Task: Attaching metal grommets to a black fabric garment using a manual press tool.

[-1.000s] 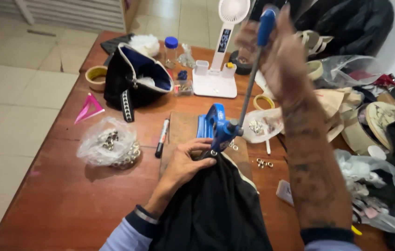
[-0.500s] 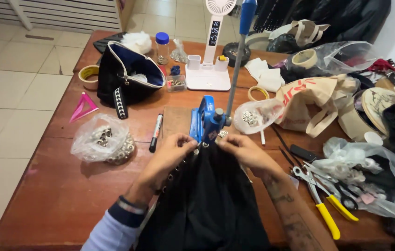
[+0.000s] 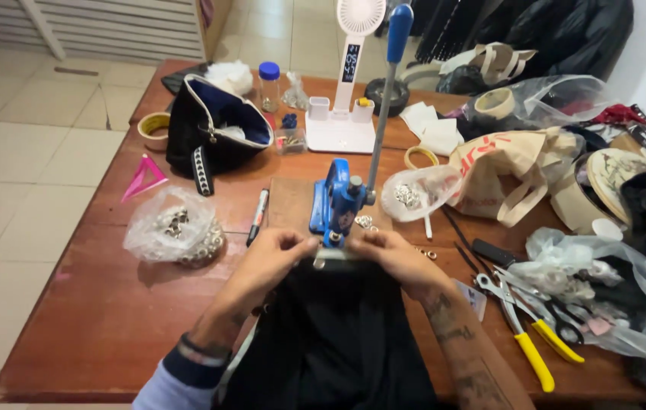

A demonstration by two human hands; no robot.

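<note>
While the wooden table carried clutter on every side, you worked at its near middle; the black fabric ran from your lap up onto the board beneath the blue hand press, its upper edge lying right at the foot of the press. It looked soft and limp, light enough to slide, so a hold close to the edge on both sides, as you had it, seemed the surest way to keep it flat; a grip further back would probably have let it sag or bunch. The press lever stood upright with its blue knob untouched. Your left hand was closed, fingers pinching the fabric edge just left of the press base; your right hand was likewise closed on the edge just right of it. To the left lay a clear bag of metal eyelets and a black pen; to the right, yellow-handled pliers; loose eyelets sat beside the press.
</note>
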